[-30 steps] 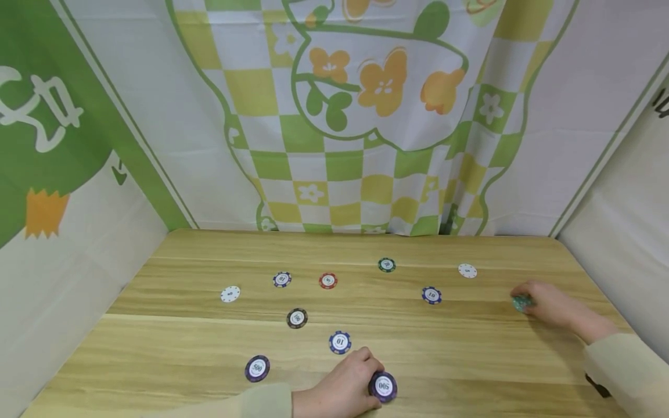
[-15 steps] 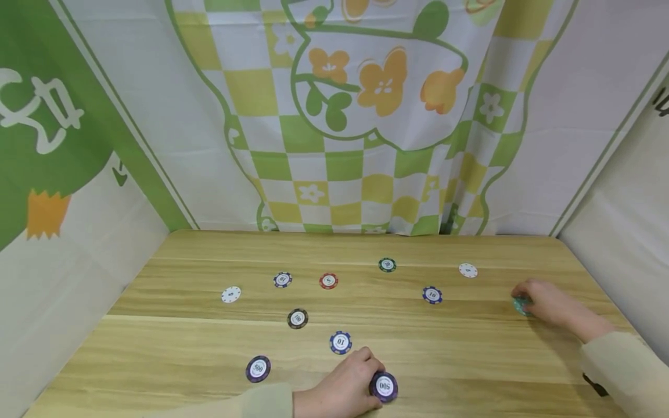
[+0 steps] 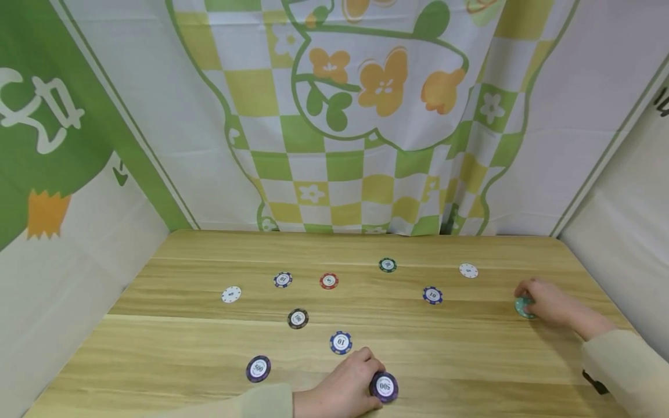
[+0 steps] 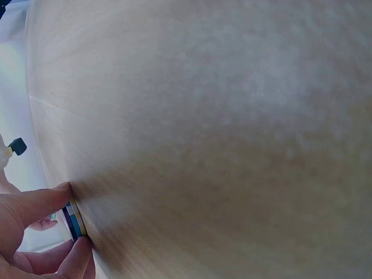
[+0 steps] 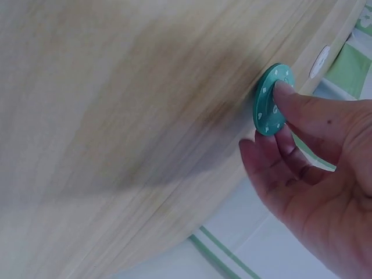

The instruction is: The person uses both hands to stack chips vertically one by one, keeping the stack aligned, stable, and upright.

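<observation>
In the head view, my left hand [image 3: 342,386] grips a small stack of poker chips [image 3: 385,387], a purple 500 chip on top, at the table's front. Thumb and fingers pinch its edge in the left wrist view, where dark, blue and yellow layers [image 4: 74,220] show. Far to the right, my right hand [image 3: 551,305] holds a green poker chip [image 3: 524,307] low over or on the table. From the right wrist, the thumb lies across the face of the green chip [image 5: 267,107] and fingers are at its lower edge. Whether another chip lies beneath it, I cannot tell.
Single chips lie spread over the wooden table [image 3: 183,348]: a purple 500 chip [image 3: 258,368], a blue chip [image 3: 341,342], a black chip [image 3: 298,318], a red chip [image 3: 328,281], a dark green chip [image 3: 387,265] and white chips [image 3: 468,270]. Fabric curtains [image 3: 376,191] stand behind and beside it.
The green chip tilts less in my right hand and shows more of its face, lying flatter near the table. My left hand and its stack have stayed in place.
</observation>
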`<state>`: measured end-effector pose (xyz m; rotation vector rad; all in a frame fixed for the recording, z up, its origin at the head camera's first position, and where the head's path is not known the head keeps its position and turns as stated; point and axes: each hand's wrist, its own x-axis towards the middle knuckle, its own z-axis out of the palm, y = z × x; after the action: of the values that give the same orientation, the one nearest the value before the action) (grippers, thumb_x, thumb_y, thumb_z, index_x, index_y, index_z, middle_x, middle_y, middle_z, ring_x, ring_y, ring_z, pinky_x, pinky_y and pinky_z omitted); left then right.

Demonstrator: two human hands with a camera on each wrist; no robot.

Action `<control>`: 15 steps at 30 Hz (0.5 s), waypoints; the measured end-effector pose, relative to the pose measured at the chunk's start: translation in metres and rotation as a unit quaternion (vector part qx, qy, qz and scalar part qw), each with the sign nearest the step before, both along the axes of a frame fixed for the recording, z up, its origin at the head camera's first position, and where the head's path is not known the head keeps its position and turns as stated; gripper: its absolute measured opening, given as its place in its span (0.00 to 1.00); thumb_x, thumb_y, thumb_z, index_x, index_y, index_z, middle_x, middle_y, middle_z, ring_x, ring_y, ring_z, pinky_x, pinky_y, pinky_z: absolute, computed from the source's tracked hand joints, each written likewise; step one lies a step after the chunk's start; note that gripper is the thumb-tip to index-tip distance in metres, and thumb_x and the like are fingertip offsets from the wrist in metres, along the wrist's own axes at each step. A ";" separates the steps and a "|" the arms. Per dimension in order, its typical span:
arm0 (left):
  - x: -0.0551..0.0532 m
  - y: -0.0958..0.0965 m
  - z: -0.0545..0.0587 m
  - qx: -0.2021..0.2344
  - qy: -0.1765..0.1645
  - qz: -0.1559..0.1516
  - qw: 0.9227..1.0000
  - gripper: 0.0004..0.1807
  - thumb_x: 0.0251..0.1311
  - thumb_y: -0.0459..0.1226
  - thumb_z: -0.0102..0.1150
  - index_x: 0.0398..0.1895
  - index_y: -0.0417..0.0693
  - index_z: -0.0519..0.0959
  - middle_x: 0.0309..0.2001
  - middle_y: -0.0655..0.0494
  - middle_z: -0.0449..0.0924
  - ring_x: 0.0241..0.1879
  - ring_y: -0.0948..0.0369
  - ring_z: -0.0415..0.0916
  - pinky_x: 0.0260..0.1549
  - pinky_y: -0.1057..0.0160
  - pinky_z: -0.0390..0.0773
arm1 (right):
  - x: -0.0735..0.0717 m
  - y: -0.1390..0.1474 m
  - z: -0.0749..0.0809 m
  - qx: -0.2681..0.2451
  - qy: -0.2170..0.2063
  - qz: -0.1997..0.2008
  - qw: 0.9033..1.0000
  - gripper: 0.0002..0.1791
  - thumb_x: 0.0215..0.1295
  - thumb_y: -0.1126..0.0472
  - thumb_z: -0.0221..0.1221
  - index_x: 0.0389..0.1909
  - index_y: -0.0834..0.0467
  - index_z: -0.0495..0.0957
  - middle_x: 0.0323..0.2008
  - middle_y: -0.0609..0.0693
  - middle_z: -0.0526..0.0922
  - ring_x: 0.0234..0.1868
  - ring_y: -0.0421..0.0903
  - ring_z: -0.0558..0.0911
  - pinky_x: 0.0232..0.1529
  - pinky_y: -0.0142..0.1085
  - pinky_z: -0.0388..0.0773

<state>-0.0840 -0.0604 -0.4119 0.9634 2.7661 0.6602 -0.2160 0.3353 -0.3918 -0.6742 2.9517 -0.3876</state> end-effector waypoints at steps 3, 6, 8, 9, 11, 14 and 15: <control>0.000 0.000 0.000 0.000 0.003 0.000 1.000 0.20 0.38 0.38 0.72 0.38 0.43 0.78 0.33 0.62 0.68 0.34 0.71 0.64 0.37 0.75 0.68 | 0.000 0.000 0.001 0.002 0.015 0.006 1.000 0.11 0.41 0.73 0.64 0.29 0.67 0.74 0.27 0.53 0.73 0.30 0.50 0.73 0.32 0.43 0.72; 0.000 0.000 0.000 -0.001 0.006 0.001 1.000 0.21 0.38 0.39 0.72 0.38 0.44 0.78 0.33 0.62 0.68 0.34 0.71 0.64 0.37 0.75 0.68 | 0.000 -0.001 0.002 -0.003 0.025 0.010 1.000 0.11 0.39 0.73 0.64 0.25 0.64 0.75 0.25 0.50 0.73 0.28 0.47 0.72 0.29 0.39 0.70; 0.000 0.000 0.000 -0.001 0.006 0.001 1.000 0.21 0.37 0.39 0.72 0.38 0.44 0.78 0.33 0.63 0.68 0.34 0.71 0.64 0.37 0.75 0.68 | 0.001 -0.002 0.003 -0.007 0.027 0.007 1.000 0.10 0.38 0.73 0.65 0.24 0.63 0.75 0.24 0.49 0.74 0.27 0.45 0.73 0.29 0.39 0.70; 0.000 0.001 0.000 -0.002 0.004 0.002 1.000 0.21 0.37 0.39 0.72 0.38 0.44 0.78 0.33 0.63 0.68 0.34 0.71 0.64 0.37 0.75 0.68 | 0.002 -0.002 0.004 -0.008 0.029 0.006 1.000 0.10 0.39 0.73 0.65 0.24 0.63 0.75 0.24 0.48 0.75 0.27 0.45 0.73 0.29 0.39 0.71; -0.001 0.001 0.000 -0.002 0.002 0.002 1.000 0.21 0.38 0.39 0.72 0.38 0.44 0.78 0.33 0.62 0.68 0.34 0.71 0.64 0.37 0.75 0.68 | 0.002 -0.002 0.006 -0.007 0.032 0.005 0.999 0.09 0.40 0.74 0.64 0.23 0.62 0.76 0.23 0.47 0.76 0.27 0.44 0.74 0.29 0.39 0.72; -0.001 0.001 0.000 -0.003 0.003 0.001 1.000 0.21 0.38 0.39 0.72 0.38 0.44 0.78 0.33 0.62 0.68 0.34 0.71 0.64 0.37 0.75 0.68 | 0.003 -0.003 0.008 -0.002 0.039 0.005 0.999 0.07 0.42 0.75 0.62 0.23 0.61 0.77 0.23 0.46 0.77 0.26 0.42 0.74 0.28 0.38 0.72; 0.000 0.001 0.000 -0.002 0.005 0.000 1.000 0.21 0.38 0.39 0.72 0.38 0.44 0.78 0.33 0.62 0.68 0.34 0.71 0.64 0.37 0.75 0.68 | 0.004 -0.004 0.009 -0.001 0.040 0.006 0.999 0.07 0.43 0.75 0.62 0.22 0.61 0.77 0.23 0.46 0.78 0.26 0.42 0.74 0.28 0.37 0.72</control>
<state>-0.0845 -0.0598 -0.4123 0.9676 2.7761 0.6512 -0.2125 0.3316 -0.3833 -0.7236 3.0204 -0.3712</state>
